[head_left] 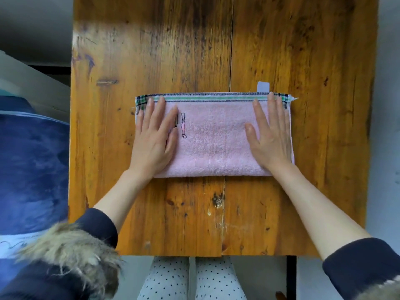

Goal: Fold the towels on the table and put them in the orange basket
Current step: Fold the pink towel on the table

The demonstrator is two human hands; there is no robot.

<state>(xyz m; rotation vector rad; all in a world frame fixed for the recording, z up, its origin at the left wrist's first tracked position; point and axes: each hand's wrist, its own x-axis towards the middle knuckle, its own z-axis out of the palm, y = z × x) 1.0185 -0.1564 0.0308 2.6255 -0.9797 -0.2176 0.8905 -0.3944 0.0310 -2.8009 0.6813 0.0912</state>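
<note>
Wooden worktop (194, 50) carries our pink towel (216, 144) at centre, long axis running nine to three o'clock. Our left hand (154, 137) and right hand (270, 135) press flat, fingers straight, on opposite ends; we judge either end equally ready to fold across.

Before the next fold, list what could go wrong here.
Both hands, left hand and right hand, press flat on the pink towel; lifting them unevenly could shift the layers askew. The white tag sticks out past the far edge and may stay exposed. No orange basket is in view, so placing means reaching out of sight.
</note>
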